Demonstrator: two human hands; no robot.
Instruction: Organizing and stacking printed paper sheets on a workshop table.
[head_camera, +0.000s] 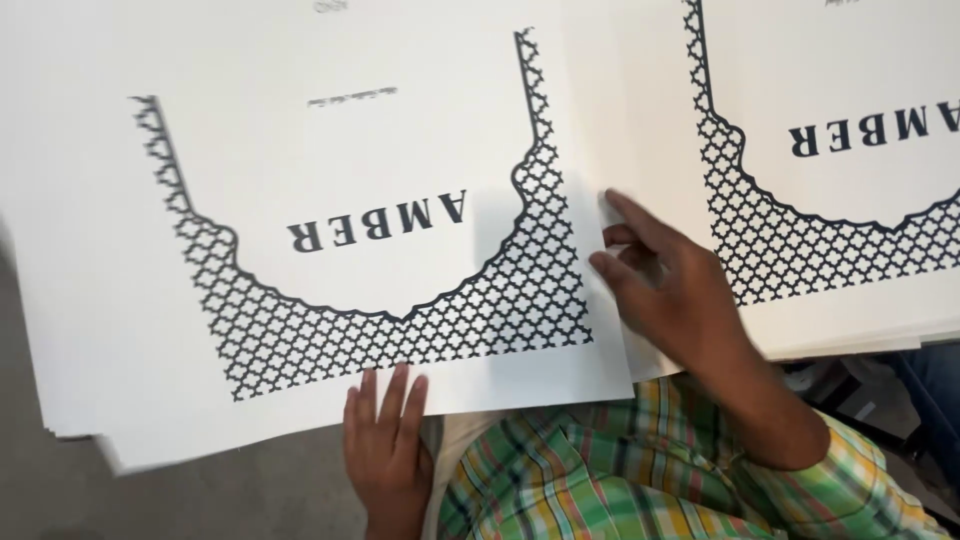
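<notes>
Left hand (385, 450), fingers together and flat, presses the near edge of the top printed white sheet (340, 240) with black lattice border, lying on a stack of sheets (70, 380). Right hand (665, 285), fingers slightly curled, touches that sheet's right edge. A 2nd printed stack (840, 200) lies right.

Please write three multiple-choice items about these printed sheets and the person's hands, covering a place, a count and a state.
1. Where does the left hand rest?
A) on the near edge of the top sheet
B) on the right stack
C) on the sleeve

2. How many lattice-printed sheets show?
A) one
B) two
C) four

3. The right hand is:
A) clenched in a fist
B) fingers extended at the top sheet's right edge
C) out of view

Answers:
1 A, fingers lie flat on that edge.
2 B, one left, one right.
3 B, fingers reach that edge.
</notes>
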